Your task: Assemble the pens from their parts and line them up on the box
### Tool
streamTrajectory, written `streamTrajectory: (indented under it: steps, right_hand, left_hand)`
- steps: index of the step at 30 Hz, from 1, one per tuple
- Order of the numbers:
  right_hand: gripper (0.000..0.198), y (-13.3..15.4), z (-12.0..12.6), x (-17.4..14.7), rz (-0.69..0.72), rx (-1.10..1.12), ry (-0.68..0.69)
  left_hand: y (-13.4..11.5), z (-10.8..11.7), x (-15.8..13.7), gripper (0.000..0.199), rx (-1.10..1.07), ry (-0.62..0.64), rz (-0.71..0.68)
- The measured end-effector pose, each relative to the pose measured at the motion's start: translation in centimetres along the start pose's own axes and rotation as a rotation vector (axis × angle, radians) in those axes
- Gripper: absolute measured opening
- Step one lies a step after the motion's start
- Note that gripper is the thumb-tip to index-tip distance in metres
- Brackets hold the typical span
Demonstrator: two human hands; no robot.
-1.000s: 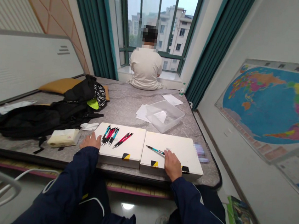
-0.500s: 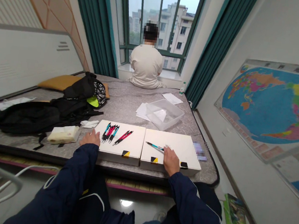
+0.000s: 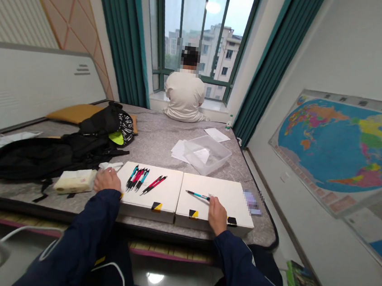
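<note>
Two white boxes lie side by side on the bed, a left box [image 3: 168, 195] and a right box [image 3: 184, 208]. At the right box, my right hand [image 3: 218, 215] has its fingers closed on the end of a blue-and-black pen [image 3: 198, 195], which points left over the lid. Beyond the left box's left edge rests my left hand [image 3: 108, 180], loosely bent and holding nothing visible, close to a tissue pack [image 3: 75, 181]. On the left lid, several blue and red pens [image 3: 137, 179] lie in a group, with two red pens [image 3: 153, 185] apart to their right.
Behind the boxes are a clear plastic bin [image 3: 207, 158] and loose paper [image 3: 179, 151]. A black backpack [image 3: 36, 154] lies at left. A blurred purple item [image 3: 252, 202] sits by the right box. A person [image 3: 184, 94] sits at the window, facing away.
My left hand has shifted a little left, away from the box edge toward the tissue pack. My right hand and the pen have barely moved. The whole view has tilted slightly upward.
</note>
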State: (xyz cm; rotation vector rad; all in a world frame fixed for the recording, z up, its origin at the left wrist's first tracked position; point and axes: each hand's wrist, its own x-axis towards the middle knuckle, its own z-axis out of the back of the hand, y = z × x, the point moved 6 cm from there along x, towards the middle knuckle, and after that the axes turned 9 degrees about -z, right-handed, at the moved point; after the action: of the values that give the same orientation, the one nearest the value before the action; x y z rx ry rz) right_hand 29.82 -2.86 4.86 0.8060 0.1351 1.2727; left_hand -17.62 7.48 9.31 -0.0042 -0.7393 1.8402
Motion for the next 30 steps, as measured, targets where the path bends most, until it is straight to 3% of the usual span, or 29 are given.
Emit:
streamTrajectory:
  steps: [1,3,6,8,10,13,16,18,26,30]
  right_hand:
    - [0.042,-0.5,0.0,0.5,-0.08,0.105,0.012]
    - [0.045,-0.8,-0.5,1.5,-0.197,0.38,0.069]
    - [0.051,0.1,-2.3,3.0,-0.31,0.813,0.209]
    - [0.053,1.3,-3.8,3.5,-0.37,0.996,0.302]
    - [0.053,2.5,-5.4,3.6,-0.397,1.089,0.39]
    - [0.05,4.0,-7.5,3.0,-0.366,1.054,0.493]
    - [0.045,4.5,-8.6,2.4,-0.282,0.909,0.512]
    - [0.042,4.6,-8.7,2.1,-0.242,0.853,0.511]
    - [0.034,4.4,-7.7,2.2,-0.259,0.85,0.459]
    - [0.041,4.3,-7.9,2.3,-0.317,0.901,0.465]
  left_hand:
    - [-1.4,0.5,-0.4,0.051,-0.035,-0.073,-0.013]
    - [-5.8,0.1,-1.8,0.045,-0.178,-0.063,-0.176]
    - [-13.6,-3.5,-5.8,0.039,-0.571,0.247,-0.471]
    - [-16.9,-6.8,-8.5,0.044,-0.828,0.492,-0.426]
    - [-18.3,-10.2,-10.6,0.047,-1.04,0.699,-0.209]
    - [-18.5,-13.4,-12.0,0.047,-1.306,0.769,0.021]
    - [-16.9,-14.9,-11.8,0.044,-1.48,0.651,0.175]
    - [-16.3,-15.5,-11.8,0.041,-1.517,0.654,0.231]
    - [-16.3,-15.0,-11.9,0.037,-1.503,0.611,0.266]
    - [-16.2,-14.8,-11.7,0.037,-1.51,0.564,0.267]
